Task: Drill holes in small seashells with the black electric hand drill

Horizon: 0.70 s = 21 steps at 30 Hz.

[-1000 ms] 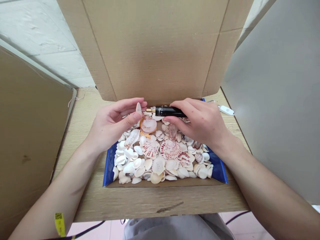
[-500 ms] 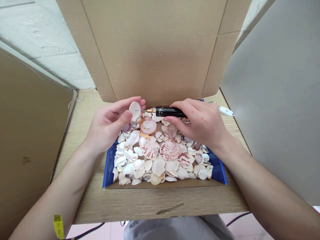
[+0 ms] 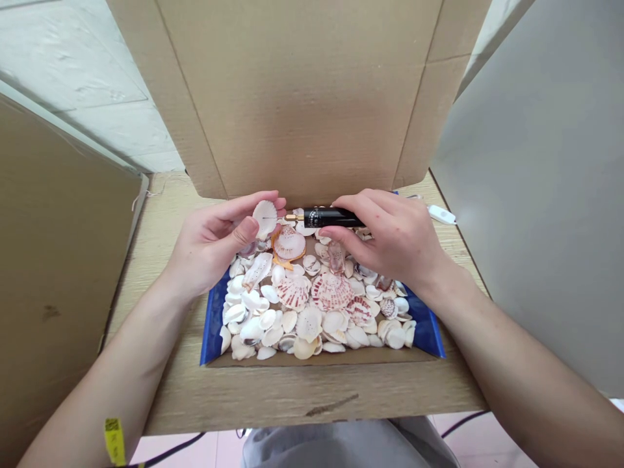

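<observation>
Between thumb and fingers, my left hand (image 3: 214, 240) pinches a white ribbed seashell (image 3: 264, 218), its face turned toward the right. My right hand (image 3: 385, 227) is wrapped round a black mini drill (image 3: 326, 217) with a brass chuck, held level and pointing left. The thin bit reaches the face of the shell; whether its tip has gone in, I cannot tell. Below both hands, an open cardboard box (image 3: 429, 328) with blue sides holds many loose shells, among them a red-striped scallop shell (image 3: 332, 291) and an orange-edged one (image 3: 288, 245).
The box's raised cardboard lid (image 3: 302, 97) stands behind the hands. A white inline switch (image 3: 441, 214) lies on the wooden table (image 3: 244, 403) at the right. A brown panel (image 3: 58, 260) and a grey panel (image 3: 541, 195) flank the table.
The shell in my left hand has turned slightly to face the drill more. My right hand and the drill have hardly moved.
</observation>
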Each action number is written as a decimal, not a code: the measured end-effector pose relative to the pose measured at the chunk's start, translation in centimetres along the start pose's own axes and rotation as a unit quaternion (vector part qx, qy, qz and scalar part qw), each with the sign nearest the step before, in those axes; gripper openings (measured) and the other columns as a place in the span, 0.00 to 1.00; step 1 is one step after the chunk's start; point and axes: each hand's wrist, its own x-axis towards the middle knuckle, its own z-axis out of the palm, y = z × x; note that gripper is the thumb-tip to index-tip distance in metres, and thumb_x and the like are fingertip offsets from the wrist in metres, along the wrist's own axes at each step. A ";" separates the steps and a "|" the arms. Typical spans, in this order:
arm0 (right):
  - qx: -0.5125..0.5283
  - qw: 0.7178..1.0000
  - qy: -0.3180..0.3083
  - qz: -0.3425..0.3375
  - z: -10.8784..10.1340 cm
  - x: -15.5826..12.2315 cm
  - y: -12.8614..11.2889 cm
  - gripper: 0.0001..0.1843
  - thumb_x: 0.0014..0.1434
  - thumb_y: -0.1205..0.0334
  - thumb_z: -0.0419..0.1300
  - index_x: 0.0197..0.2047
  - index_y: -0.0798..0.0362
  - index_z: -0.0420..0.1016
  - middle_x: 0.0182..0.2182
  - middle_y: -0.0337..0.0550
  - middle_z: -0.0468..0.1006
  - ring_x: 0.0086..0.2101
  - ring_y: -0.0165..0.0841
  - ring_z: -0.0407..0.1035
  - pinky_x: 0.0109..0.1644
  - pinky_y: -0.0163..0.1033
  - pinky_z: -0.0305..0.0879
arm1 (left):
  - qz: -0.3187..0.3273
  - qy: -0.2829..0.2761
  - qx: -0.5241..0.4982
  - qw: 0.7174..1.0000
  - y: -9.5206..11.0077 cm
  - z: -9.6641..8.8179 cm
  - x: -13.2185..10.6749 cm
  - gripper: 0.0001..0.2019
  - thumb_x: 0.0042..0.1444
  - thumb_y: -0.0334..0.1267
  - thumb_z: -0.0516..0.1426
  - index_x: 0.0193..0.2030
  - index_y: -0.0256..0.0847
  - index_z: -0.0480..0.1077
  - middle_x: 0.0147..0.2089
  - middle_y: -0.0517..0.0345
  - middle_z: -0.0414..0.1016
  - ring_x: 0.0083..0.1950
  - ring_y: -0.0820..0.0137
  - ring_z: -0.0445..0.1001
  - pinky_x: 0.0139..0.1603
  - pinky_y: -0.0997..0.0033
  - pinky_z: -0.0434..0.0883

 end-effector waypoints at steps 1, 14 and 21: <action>0.002 1.000 0.005 0.000 0.0 0.0 0.0 0.17 0.65 0.48 0.55 0.40 0.55 0.73 0.31 0.41 0.78 0.31 0.31 0.70 0.31 0.37 0.58 | -0.002 -0.004 0.006 1.000 0.0 0.0 0.0 0.15 0.58 0.41 0.62 0.52 0.49 0.76 0.55 0.55 0.78 0.58 0.57 0.75 0.59 0.57 0.73; 0.001 0.998 0.022 0.062 -0.6 0.5 -0.1 0.13 0.64 0.50 0.55 0.44 0.47 0.74 0.40 0.47 0.78 0.43 0.41 0.69 0.44 0.47 0.62 | -0.017 -0.042 0.050 0.998 0.4 0.2 -0.2 0.18 0.52 0.41 0.66 0.51 0.49 0.77 0.54 0.55 0.79 0.54 0.57 0.78 0.53 0.61 0.77; 0.005 0.994 -0.081 0.070 -0.1 0.1 0.1 0.26 0.67 0.43 0.43 0.35 0.54 0.72 0.27 0.44 0.76 0.28 0.34 0.66 0.31 0.40 0.53 | -0.017 -0.017 0.034 0.999 0.3 0.3 -0.1 0.20 0.52 0.41 0.66 0.53 0.47 0.76 0.54 0.52 0.78 0.55 0.57 0.77 0.55 0.59 0.76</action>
